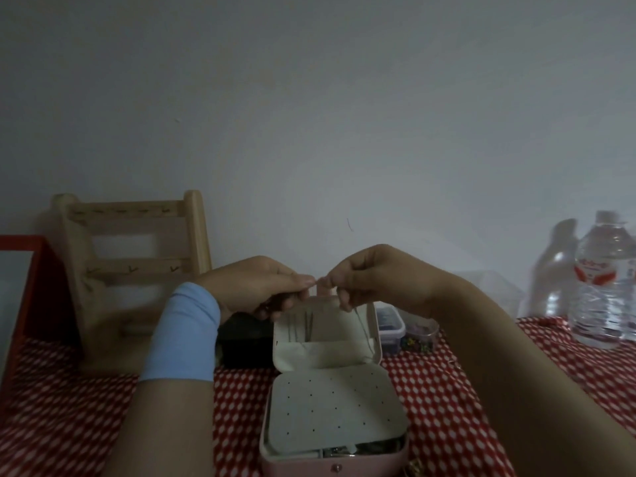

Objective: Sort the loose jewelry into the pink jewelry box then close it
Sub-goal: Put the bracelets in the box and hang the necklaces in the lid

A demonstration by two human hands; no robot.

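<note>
The pink jewelry box (pixel 401 452) stands open at the bottom centre, its lid (pixel 325 352) upright. A pale perforated panel (pixel 335 413) covers the base. Several thin chains hang inside the lid. Above the lid's top edge my left hand (pixel 258 284) and my right hand (pixel 375 277) meet fingertip to fingertip, both pinching a thin necklace chain (pixel 363 325). The chain trails down from my right hand along the lid's right side. My left wrist wears a light blue band.
A wooden jewelry rack (pixel 137 263) stands at the back left beside a red frame (pixel 34 287). A black box (pixel 244 342) sits behind my left wrist. Small clear containers (pixel 392 327) with beads and two water bottles (pixel 605 280) stand on the red patterned cloth (pixel 447 407) at the right.
</note>
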